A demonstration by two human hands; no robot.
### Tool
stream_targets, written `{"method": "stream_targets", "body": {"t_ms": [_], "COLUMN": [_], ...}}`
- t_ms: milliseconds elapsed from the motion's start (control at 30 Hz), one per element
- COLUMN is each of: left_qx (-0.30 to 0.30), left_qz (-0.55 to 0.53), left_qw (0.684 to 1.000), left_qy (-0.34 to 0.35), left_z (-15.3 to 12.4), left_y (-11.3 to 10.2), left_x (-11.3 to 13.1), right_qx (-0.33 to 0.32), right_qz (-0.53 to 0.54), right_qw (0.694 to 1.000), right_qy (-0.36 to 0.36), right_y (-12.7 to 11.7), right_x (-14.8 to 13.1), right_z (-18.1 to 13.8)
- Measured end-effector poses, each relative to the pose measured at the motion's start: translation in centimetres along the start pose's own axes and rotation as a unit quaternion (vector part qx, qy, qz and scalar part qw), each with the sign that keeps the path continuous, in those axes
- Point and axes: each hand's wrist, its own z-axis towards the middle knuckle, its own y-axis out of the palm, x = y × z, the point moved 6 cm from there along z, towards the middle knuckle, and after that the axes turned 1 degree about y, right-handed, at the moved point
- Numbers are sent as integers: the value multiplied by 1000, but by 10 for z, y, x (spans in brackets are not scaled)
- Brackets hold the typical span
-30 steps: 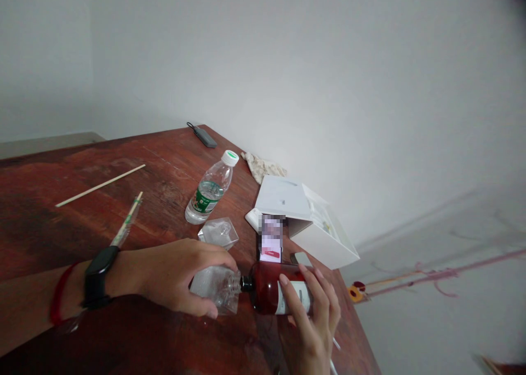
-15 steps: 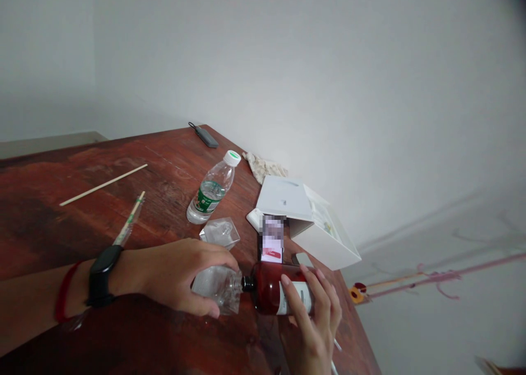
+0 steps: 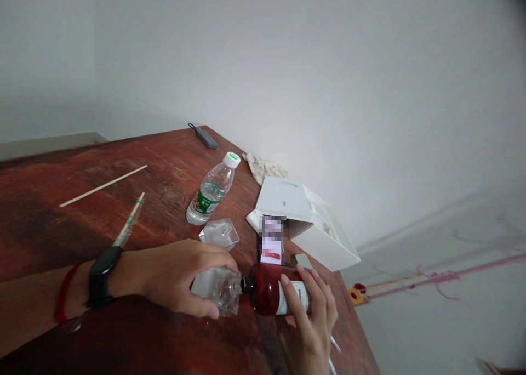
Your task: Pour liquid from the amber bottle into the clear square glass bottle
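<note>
Brown bottle [image 3: 269,294] tipped sideways, neck at clear container [image 3: 216,289], dark contents.

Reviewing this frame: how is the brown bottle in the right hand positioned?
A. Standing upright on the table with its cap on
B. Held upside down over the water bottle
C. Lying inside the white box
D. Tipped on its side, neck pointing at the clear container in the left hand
D: the right hand holds the brown bottle sideways, its neck meeting the clear container gripped by the left hand.
</note>
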Motion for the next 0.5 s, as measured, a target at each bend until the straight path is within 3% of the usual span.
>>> {"method": "stream_targets", "body": {"t_ms": [200, 500], "left_qx": [22, -7], "left_qz": [31, 21], "left_qw": [999, 1000], "left_qy": [-6, -3], "left_z": [-4, -6], "left_y": [2, -1], "left_x": [-1, -7], "right_qx": [-35, -149], "right_qz": [10, 15], "right_qw": [999, 988], "right_qy": [6, -21], "right_y": [5, 13], "right_x": [5, 3], "right_z": [-4, -8]}}
